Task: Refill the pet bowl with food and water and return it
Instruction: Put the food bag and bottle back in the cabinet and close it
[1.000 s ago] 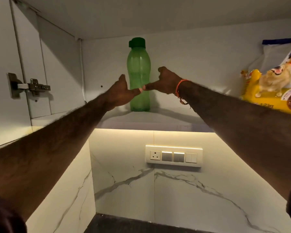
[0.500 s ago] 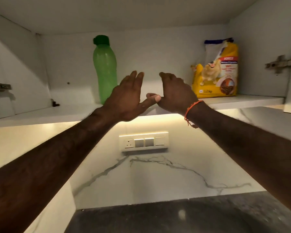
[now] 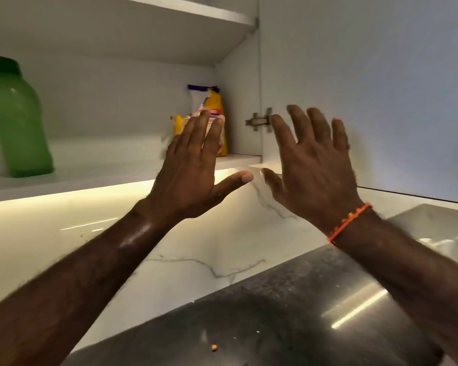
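Landmark: the food bag (image 3: pixel 214 120), standing upright at the back right corner of the lower shelf (image 3: pixel 95 178), hard against the cabinet's side wall.

Far to the left of the bag, at the frame edge, the green bottle (image 3: pixel 16 122) stands upright on the same shelf, cap on. No pet bowl is in view.

Your left hand (image 3: pixel 193 178) is raised just in front of the bag, its fingers spread and covering the bag's lower half. It holds nothing. Whether the fingertips touch the bag cannot be told.

To the right of the bag is the door hinge (image 3: pixel 259 120), then the open cabinet door (image 3: pixel 368 88). Your right hand (image 3: pixel 312 170) is raised before that door, fingers spread, empty. The two thumbs nearly meet.

Below the bag lies the tabletop (image 3: pixel 262 313), with a crumb of kibble on it.

Judgement: the step in hand is taking down the bag. Recommendations:
- Close the left grip around the bag's middle, not its folded top, which may open or tear.
- Bring the right hand under the base for support.
- Draw it straight out, clear of hinge and door edge.
- Keep it upright so nothing spills.
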